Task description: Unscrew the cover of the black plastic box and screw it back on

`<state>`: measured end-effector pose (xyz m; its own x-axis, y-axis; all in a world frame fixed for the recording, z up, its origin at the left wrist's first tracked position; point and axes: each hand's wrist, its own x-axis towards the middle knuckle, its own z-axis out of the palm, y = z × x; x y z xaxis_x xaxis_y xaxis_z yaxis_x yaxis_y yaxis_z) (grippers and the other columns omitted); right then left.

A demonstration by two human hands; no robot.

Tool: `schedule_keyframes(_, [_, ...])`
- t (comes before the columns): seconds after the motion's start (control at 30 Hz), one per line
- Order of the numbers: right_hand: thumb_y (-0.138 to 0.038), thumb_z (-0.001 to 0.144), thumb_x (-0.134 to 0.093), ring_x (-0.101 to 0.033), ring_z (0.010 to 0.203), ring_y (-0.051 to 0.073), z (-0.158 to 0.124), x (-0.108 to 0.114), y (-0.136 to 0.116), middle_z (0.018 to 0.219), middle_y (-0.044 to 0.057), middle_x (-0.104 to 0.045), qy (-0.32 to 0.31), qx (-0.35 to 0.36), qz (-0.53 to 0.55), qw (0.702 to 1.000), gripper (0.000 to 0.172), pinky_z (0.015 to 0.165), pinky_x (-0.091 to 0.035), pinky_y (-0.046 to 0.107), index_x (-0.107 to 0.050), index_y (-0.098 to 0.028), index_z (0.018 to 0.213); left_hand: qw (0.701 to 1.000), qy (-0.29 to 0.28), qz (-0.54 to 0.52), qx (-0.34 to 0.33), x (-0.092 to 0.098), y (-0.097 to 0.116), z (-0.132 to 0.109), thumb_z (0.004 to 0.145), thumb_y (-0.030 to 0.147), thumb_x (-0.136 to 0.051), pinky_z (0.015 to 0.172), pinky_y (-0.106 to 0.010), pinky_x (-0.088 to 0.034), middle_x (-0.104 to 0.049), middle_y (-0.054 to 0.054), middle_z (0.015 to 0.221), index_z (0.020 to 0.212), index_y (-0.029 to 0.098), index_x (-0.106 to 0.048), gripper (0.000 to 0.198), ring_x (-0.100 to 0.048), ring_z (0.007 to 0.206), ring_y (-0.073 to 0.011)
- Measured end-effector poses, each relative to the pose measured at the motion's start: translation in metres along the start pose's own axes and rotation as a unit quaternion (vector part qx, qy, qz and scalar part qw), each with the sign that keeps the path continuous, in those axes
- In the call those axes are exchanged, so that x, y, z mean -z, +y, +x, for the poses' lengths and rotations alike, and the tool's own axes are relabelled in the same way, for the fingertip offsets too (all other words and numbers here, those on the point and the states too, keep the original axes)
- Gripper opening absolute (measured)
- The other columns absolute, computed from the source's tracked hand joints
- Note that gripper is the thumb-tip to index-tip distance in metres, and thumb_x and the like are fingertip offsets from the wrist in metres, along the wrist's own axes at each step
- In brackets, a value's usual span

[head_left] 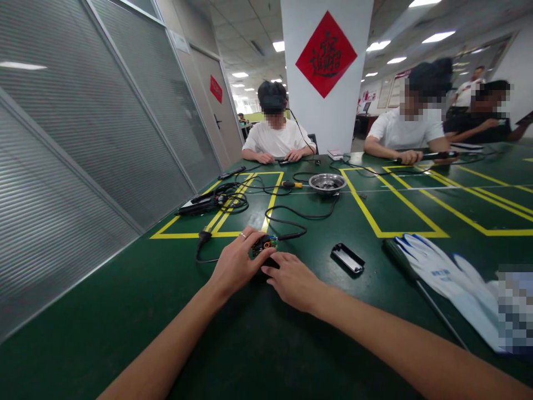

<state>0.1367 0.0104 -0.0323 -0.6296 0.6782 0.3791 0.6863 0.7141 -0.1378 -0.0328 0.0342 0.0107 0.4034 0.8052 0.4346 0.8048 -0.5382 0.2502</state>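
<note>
Both of my hands are close together over the green table, around a small circuit board (266, 242) with dark and orange parts and green and blue wires. My left hand (235, 258) has its fingers curled over the left side of the board. My right hand (293, 280) pinches a black casing piece (272, 262) at the board's near side, its fingertips almost meeting my left thumb. A black cable (287, 236) runs from the board's right side. To the right lies an open black case half (348, 259), hollow side up.
A metal bowl (327, 182) with small parts stands ahead, a yellow-handled screwdriver (291, 184) beside it. Coiled cables (235, 201) and a plug (204, 236) lie left. White gloves (449, 278) and a dark-handled tool (400, 258) lie right. Co-workers sit across the table.
</note>
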Motion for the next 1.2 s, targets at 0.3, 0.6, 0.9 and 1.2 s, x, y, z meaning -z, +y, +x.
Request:
schedule_keyframes(0.3, [-0.023,0.087,-0.053,-0.054,0.110,0.017,-0.076,0.062,0.008,0.121,0.003,-0.058,-0.009,-0.076,0.049,0.996,0.025,0.097,-0.047,0.039,-0.057,-0.024,0.112,0.999,-0.025,-0.027,-0.023,0.001,0.015,-0.005,0.092,0.047,-0.053,0.083,-0.034,-0.046,-0.056,-0.004,0.105,0.113,0.023,-0.051,0.032,-0.058,0.094,-0.0221])
schedule_keyframes(0.6, [-0.026,0.087,-0.055,-0.051,0.117,0.020,-0.126,0.069,0.026,0.126,0.009,-0.055,0.094,-0.091,0.013,0.991,0.033,0.098,-0.048,0.043,-0.054,-0.021,0.119,0.987,-0.118,-0.069,-0.081,-0.008,0.051,-0.017,0.091,0.049,-0.054,0.078,-0.033,-0.047,-0.057,-0.004,0.102,0.111,0.022,-0.051,0.034,-0.058,0.090,-0.0215])
schedule_keyframes(0.9, [-0.005,0.085,-0.049,-0.056,0.097,0.017,-0.122,0.059,0.038,0.098,0.005,-0.063,0.070,0.012,-0.083,0.994,0.040,0.099,-0.045,0.043,-0.053,-0.014,0.124,0.958,-0.220,-0.124,-0.139,-0.022,0.071,-0.030,0.083,0.052,-0.065,0.089,-0.040,-0.047,-0.057,-0.009,0.118,0.127,0.020,-0.041,0.059,-0.057,0.103,-0.0264])
schedule_keyframes(1.2, [-0.007,0.084,-0.046,-0.054,0.086,0.022,-0.124,0.057,0.036,0.092,0.009,-0.059,-0.004,-0.009,-0.115,0.993,0.044,0.078,-0.051,0.047,-0.053,-0.012,0.127,0.947,-0.251,-0.104,-0.171,-0.016,0.061,-0.026,0.089,0.033,-0.062,0.088,-0.040,-0.048,-0.055,-0.010,0.117,0.132,0.023,-0.043,0.048,-0.055,0.105,-0.0259])
